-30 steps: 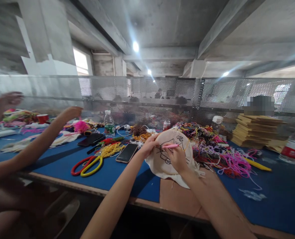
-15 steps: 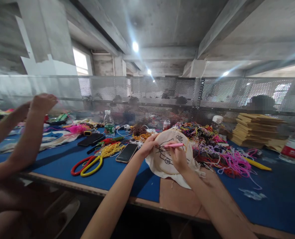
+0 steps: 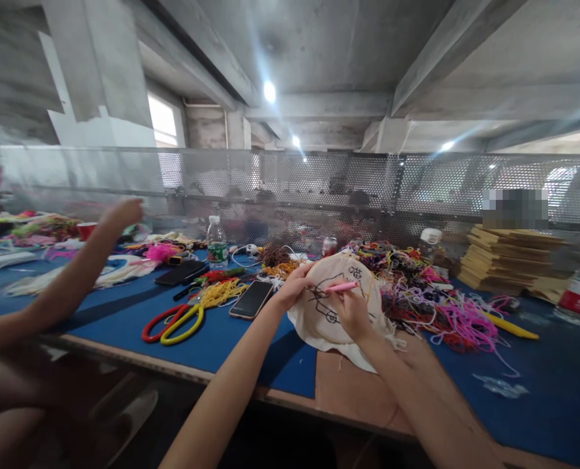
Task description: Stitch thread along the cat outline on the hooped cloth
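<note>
While the left fingers [image 3: 304,276] are gripping the upper left rim of a round embroidery hoop [image 3: 339,256], the right fingers [image 3: 347,302] are pinching a smooth, slim, pink pen-shaped tool [image 3: 345,286] in front of it. The tool is slanting across the cloth; whether its tip is touching the weave, I cannot tell. Off-white cloth [image 3: 298,322] is stretching flat inside the hoop, showing black line work, and its loose edge is hanging in soft folds below the fingers. Just left of the left fingers, a flat, dark, glossy phone [image 3: 252,300] is lying on the blue tabletop [image 3: 114,329]. Farther left, scissors [image 3: 186,327] with rounded red and yellow loop handles are resting near a wavy bundle of yellow yarn [image 3: 221,294]. Beyond the fingers, a shiny cylindrical can [image 3: 330,245] is standing upright. Right of the right fingers, a stringy, many-coloured tangle of yarn [image 3: 410,303] is spreading out, with curling pink strands [image 3: 473,320] at its near side. Farther right, flat tan sheaves [image 3: 507,259] are forming a ragged stack, and crinkled clear plastic [image 3: 502,385] is lying nearer the tabletop's front edge.
</note>
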A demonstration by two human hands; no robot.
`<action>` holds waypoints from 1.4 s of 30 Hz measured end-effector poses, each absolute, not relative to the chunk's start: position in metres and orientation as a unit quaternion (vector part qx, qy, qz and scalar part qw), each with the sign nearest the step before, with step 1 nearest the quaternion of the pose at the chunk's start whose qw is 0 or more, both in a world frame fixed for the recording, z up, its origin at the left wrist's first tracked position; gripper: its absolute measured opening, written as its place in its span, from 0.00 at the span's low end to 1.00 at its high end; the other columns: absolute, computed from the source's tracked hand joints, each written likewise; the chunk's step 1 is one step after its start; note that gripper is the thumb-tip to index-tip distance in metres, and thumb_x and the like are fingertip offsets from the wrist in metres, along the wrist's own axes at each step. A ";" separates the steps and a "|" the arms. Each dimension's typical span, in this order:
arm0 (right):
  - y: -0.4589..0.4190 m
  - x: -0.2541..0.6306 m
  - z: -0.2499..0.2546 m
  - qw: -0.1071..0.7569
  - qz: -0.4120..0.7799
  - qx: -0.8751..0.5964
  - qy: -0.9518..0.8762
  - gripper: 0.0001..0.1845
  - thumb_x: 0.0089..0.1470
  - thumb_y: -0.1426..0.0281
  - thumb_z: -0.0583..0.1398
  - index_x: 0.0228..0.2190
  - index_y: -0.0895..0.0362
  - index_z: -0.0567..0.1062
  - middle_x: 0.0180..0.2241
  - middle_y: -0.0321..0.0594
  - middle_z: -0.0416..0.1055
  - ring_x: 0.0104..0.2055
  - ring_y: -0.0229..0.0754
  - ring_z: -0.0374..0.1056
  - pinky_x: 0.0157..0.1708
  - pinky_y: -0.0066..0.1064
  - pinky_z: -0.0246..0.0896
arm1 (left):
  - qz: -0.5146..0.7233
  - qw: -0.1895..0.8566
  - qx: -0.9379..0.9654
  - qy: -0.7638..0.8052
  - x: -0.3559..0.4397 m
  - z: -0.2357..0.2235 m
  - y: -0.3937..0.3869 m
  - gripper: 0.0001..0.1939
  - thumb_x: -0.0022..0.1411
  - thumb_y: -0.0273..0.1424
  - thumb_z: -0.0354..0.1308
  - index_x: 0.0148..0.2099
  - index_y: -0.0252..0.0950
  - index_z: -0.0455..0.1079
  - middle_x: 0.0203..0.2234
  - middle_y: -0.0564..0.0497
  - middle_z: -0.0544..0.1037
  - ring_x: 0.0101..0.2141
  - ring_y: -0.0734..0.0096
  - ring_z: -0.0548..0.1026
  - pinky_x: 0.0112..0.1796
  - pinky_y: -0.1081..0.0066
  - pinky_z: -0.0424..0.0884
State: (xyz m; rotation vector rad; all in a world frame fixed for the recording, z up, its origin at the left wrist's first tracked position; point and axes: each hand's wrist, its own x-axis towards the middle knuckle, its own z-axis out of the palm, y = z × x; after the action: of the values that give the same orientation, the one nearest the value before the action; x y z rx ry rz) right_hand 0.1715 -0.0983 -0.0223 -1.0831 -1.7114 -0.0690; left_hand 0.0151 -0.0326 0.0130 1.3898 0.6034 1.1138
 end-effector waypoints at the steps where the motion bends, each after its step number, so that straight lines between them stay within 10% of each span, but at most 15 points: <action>1: -0.098 0.171 -0.023 0.532 -0.034 -0.448 -0.717 0.14 0.57 0.60 0.51 0.33 0.55 0.72 0.35 0.41 0.74 0.33 0.42 0.70 0.32 0.31 0.62 | 0.475 0.591 0.599 0.258 0.018 0.012 -0.032 0.15 0.62 0.35 0.51 0.50 0.35 0.65 0.47 0.44 0.68 0.43 0.67 0.70 0.43 0.62 0.69; 10: -0.102 0.168 -0.018 0.527 -0.027 -0.470 -0.708 0.15 0.56 0.59 0.52 0.32 0.54 0.73 0.34 0.40 0.75 0.35 0.44 0.71 0.35 0.32 0.62 | 0.460 0.595 0.610 0.250 0.017 0.009 -0.025 0.23 0.55 0.25 0.43 0.47 0.54 0.69 0.37 0.63 0.75 0.54 0.62 0.64 0.42 0.67 0.68; 25: -0.104 0.170 -0.015 0.535 0.026 -0.478 -0.696 0.15 0.58 0.61 0.48 0.33 0.56 0.70 0.33 0.42 0.74 0.34 0.42 0.71 0.33 0.29 0.61 | 0.465 0.551 0.654 0.229 0.021 0.010 -0.029 0.16 0.62 0.35 0.51 0.50 0.34 0.65 0.47 0.45 0.68 0.43 0.65 0.70 0.43 0.61 0.69; 31: -0.103 0.168 -0.017 0.540 0.002 -0.471 -0.698 0.15 0.56 0.60 0.52 0.33 0.56 0.73 0.35 0.41 0.75 0.35 0.42 0.71 0.35 0.30 0.62 | 0.452 0.535 0.681 0.211 0.020 0.012 -0.031 0.31 0.43 0.17 0.51 0.52 0.35 0.67 0.48 0.50 0.72 0.48 0.61 0.67 0.50 0.67 0.62; 42: -0.093 0.162 -0.023 0.522 -0.030 -0.433 -0.735 0.12 0.55 0.63 0.54 0.32 0.55 0.75 0.35 0.41 0.75 0.40 0.44 0.69 0.42 0.35 0.61 | 0.443 0.538 0.691 0.194 0.024 0.018 -0.042 0.34 0.41 0.20 0.51 0.55 0.36 0.65 0.50 0.50 0.71 0.47 0.64 0.68 0.46 0.71 0.64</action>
State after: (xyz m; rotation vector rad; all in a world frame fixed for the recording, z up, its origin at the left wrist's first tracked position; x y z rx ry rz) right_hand 0.1623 -0.0926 -0.0232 -1.0370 -1.7601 -0.0723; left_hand 0.0236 -0.0420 0.0184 1.6435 0.4607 1.0550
